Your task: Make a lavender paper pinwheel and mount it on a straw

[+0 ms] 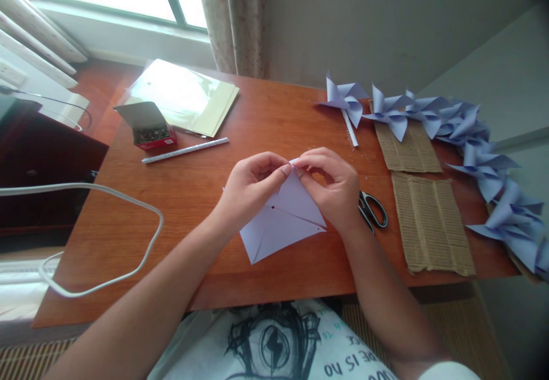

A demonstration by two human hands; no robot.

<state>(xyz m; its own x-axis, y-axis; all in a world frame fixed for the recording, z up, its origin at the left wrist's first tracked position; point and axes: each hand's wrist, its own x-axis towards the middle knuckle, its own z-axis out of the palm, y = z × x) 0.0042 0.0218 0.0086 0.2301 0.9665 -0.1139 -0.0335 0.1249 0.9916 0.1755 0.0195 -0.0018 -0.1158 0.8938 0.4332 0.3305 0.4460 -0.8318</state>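
Note:
A square sheet of pale lilac paper (278,231), with slits running in from its corners and a dark dot near the middle, is held just over the table. My left hand (257,182) pinches its far corner between thumb and fingers. Close beside it, my right hand (328,182) pinches the same corner, the fingertips of both nearly meeting. Part of the paper's left side is hidden behind my left hand. Black-handled scissors (373,211) lie by my right wrist, partly covered by it.
Paper pinwheels (429,114) line the right side, one on a white stick (349,128). Two cardboard pieces (433,222) lie nearer. At back left are an open red box (155,134) of small metal pieces, a rolled paper stick (184,151) and yellowish sheets (214,111). A white cable (160,220) loops at left.

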